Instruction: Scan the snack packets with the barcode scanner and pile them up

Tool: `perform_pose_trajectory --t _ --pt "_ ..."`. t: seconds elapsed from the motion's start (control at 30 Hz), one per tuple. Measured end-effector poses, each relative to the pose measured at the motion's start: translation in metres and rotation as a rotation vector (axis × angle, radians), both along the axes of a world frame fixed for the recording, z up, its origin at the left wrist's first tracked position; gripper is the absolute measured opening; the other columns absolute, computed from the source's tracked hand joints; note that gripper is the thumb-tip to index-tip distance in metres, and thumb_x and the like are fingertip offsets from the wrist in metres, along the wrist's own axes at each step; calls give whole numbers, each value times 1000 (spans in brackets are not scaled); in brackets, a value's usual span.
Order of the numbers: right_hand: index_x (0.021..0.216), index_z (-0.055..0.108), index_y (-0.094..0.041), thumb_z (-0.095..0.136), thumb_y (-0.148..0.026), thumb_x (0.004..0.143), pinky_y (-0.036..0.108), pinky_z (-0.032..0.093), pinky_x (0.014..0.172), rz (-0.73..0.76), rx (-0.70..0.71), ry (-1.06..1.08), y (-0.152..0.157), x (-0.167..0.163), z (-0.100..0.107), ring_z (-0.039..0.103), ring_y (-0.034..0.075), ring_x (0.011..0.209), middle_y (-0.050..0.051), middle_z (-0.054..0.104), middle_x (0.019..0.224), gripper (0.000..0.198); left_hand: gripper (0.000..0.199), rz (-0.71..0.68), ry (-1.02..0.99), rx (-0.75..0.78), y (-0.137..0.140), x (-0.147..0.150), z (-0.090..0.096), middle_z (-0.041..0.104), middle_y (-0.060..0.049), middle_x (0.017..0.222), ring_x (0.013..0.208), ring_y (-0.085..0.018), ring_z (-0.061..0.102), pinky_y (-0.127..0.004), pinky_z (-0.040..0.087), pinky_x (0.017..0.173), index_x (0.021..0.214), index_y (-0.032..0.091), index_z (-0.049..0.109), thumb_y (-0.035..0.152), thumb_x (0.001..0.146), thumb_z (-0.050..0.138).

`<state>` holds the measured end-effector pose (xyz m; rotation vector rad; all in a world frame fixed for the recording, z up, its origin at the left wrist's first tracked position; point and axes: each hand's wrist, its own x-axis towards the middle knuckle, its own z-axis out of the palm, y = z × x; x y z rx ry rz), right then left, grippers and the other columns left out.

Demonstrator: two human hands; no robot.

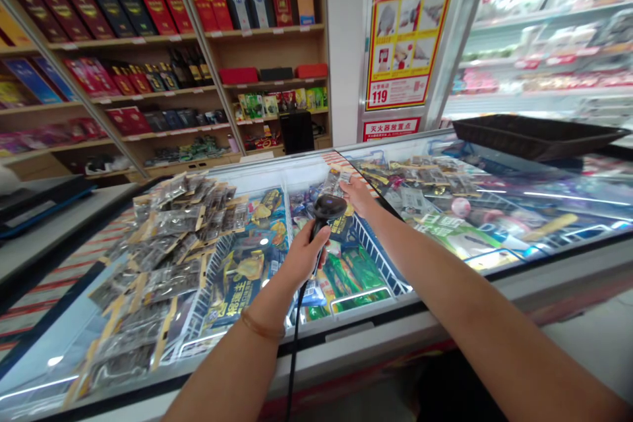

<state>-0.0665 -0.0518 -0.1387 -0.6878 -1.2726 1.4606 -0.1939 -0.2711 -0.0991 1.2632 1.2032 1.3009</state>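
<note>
My left hand is wrapped round the handle of a black barcode scanner, its cable hanging down over the freezer's front edge. Just beyond the scanner head, my right hand grips a small clear packet with a pale label; the scanner partly hides it. Both hands are above the glass top of a chest freezer. To the left, many similar clear packets with brown card edges lie heaped on the glass. More such packets lie on the right side.
Under the glass, white wire baskets hold colourful frozen packs. A dark brown tray rests on the freezer at the right. Shelves with boxed bottles stand behind, beside a red fire poster. A counter borders the left.
</note>
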Motion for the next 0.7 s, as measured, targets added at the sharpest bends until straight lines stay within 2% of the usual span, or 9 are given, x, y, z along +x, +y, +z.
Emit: perform_pose_trajectory --t 0.17,0.3,0.43,0.5,0.57,0.7 --pt "109 60 -24 76 -53 72 35 58 76 -41 36 -33 3 -2 -4 72 20 78 2 75 87 50 59 4 -8 -8 3 -1 -4 55 6 66 39 -7 46 -23 35 36 89 21 52 73 72 72" --pt "107 55 -25 66 -60 78 36 57 74 -244 148 -169 6 -3 -8 69 22 84 3 73 92 46 57 118 -35 -12 4 0 -5 58 5 68 38 -7 47 -23 35 36 91 21 52 69 72 75" --pt "97 54 -24 57 -54 85 40 55 86 -479 229 -484 4 -3 -1 67 28 95 9 71 96 32 51 330 -130 -13 -2 -2 13 58 6 67 36 -8 47 -23 34 35 88 21 51 66 75 73" --pt "91 53 -24 58 -50 86 41 54 89 -521 236 -584 0 -10 4 67 29 96 9 70 90 27 48 411 -166 -5 -8 -10 27 58 6 67 37 -8 47 -23 35 36 87 22 50 64 76 72" --pt "90 53 -24 60 -49 87 39 55 83 -446 205 -563 -5 -25 8 68 27 88 6 68 81 25 47 474 -184 21 -17 -24 41 58 6 67 37 -8 47 -22 35 36 86 22 50 61 76 73" --pt "97 58 -24 66 -50 87 32 54 61 -87 102 -384 -23 -81 13 60 17 56 -2 62 66 29 45 640 -193 98 -39 -63 59 58 6 66 36 -7 47 -22 35 35 85 22 51 60 75 72"
